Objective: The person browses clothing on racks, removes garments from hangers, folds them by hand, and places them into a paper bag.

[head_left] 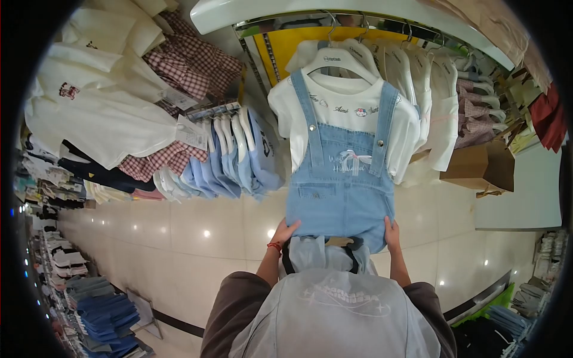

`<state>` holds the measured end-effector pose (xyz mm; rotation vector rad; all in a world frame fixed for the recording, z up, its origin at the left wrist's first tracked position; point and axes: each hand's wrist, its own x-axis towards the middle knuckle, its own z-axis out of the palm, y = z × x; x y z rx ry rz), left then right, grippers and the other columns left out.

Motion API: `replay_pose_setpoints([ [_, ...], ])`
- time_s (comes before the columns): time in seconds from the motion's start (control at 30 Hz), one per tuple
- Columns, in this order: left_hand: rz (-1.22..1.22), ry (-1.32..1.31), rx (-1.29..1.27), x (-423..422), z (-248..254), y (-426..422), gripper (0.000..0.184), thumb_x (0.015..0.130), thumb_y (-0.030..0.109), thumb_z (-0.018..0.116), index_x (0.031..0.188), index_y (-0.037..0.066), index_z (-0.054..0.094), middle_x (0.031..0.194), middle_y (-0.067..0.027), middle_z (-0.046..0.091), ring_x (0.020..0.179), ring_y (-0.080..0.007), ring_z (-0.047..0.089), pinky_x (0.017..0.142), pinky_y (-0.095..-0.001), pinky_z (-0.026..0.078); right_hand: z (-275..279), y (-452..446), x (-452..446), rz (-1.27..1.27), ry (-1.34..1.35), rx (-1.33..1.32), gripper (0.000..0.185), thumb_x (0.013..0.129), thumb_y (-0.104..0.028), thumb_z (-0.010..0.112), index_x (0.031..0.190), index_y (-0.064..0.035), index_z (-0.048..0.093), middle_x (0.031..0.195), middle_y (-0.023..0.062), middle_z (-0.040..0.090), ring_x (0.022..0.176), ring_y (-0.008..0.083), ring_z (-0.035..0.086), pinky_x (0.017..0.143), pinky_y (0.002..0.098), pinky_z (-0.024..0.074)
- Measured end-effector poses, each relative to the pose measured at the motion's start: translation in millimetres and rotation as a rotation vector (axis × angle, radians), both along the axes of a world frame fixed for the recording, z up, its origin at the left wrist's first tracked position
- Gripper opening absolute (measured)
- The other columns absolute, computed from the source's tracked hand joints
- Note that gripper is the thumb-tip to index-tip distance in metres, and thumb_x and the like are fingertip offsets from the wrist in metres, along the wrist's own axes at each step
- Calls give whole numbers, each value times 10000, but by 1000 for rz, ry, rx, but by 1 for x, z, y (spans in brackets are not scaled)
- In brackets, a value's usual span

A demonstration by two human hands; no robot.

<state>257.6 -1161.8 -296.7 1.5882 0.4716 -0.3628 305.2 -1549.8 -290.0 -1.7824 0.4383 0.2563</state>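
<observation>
- One dress (pixel 340 200): light-blue denim, two straps, two round buttons, white bow on bib.
- Location: over white shirt (pixel 353 122), on front hanger (pixel 346 64).
- Left hand (pixel 285 231), right hand (pixel 392 234): closed on opposite lower edges; fingers partly hidden.

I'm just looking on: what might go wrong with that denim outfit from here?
1. The left hand and right hand hold the denim overall garment low on either side; a hard downward tug might pull it off its white hanger.
2. White tops hang close beside it, so moving it sideways could drag or crease them.
3. The red bracelet sits near the denim and might snag it.
</observation>
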Motion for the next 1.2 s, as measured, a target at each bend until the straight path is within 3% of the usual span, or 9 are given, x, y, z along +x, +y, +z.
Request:
replay_pose_setpoints([
  [0.13, -489, 216, 132, 1, 11, 11, 623, 765, 378, 633, 1202, -32, 463, 1138, -155, 548, 1056, -227, 507, 916, -325, 379, 5, -1, -16, 56, 29, 74, 470, 806, -300, 608, 1082, 72, 530, 992, 132, 601, 929, 192, 555, 807, 299, 427],
  [0.27, -285, 158, 22, -1, 8, 5, 473, 820, 254, 572, 1188, -27, 475, 1158, -145, 545, 1075, -252, 505, 925, -313, 365, 13, 2, -28, 268, 194, 198, 485, 718, -275, 699, 1033, 68, 562, 934, 124, 624, 862, 196, 586, 747, 312, 458],
  [0.37, -91, -111, 233, -3, -17, -3, 434, 823, 211, 547, 1186, -17, 474, 1175, -163, 534, 1096, -281, 497, 931, -315, 361, 3, 8, -36, 533, 197, 12, 438, 699, -241, 708, 1001, 51, 584, 906, 123, 632, 817, 192, 597, 721, 304, 463],
  [0.5, 61, -149, 364, 6, -52, -2, 403, 791, 197, 564, 1121, -28, 508, 1085, -199, 571, 1020, -331, 538, 877, -346, 407, -26, 16, -46, 447, 234, -61, 362, 744, -235, 655, 991, 22, 594, 908, 143, 632, 833, 206, 595, 733, 321, 457],
  [0.6, 142, -4, 351, 18, -29, 2, 377, 774, 225, 586, 1035, -41, 533, 1008, -222, 590, 933, -337, 575, 812, -352, 441, -77, -3, -60, 293, 140, -53, 351, 812, -243, 581, 1046, 18, 560, 924, 141, 624, 847, 214, 587, 747, 325, 448],
  [0.7, 123, 35, 479, 27, 12, 7, 363, 756, 250, 622, 971, -31, 542, 920, -208, 607, 858, -296, 597, 761, -331, 459, -84, -8, -66, 152, 97, -108, 352, 865, -236, 516, 1097, 29, 517, 952, 126, 610, 867, 203, 569, 768, 306, 434],
  [0.9, 318, -224, 422, 52, -21, 51, 453, 740, 264, 663, 1033, -32, 484, 951, -151, 583, 817, -225, 584, 714, -321, 458, -68, -5, -49, 130, 99, -250, 366, 872, -249, 508, 1123, 17, 495, 933, 146, 604, 846, 206, 572, 747, 306, 438],
  [1.03, 369, -437, 377, 103, 5, 72, 605, 733, 266, 675, 1162, -49, 386, 1115, -204, 481, 1017, -258, 497, 859, -337, 395, -84, -4, -44, 183, 100, -301, 341, 861, -268, 527, 1060, 9, 511, 813, 123, 611, 728, 195, 582, 643, 312, 452],
  [1.2, 549, -179, 839, 151, 34, 84, 747, 645, 266, 712, 1207, -45, 331, 1135, -247, 411, 1070, -366, 411, 909, -417, 338, -117, -2, -47, 287, 92, -390, 225, 853, -229, 541, 861, -7, 500, 719, 94, 598, 669, 178, 603, 549, 294, 467],
])
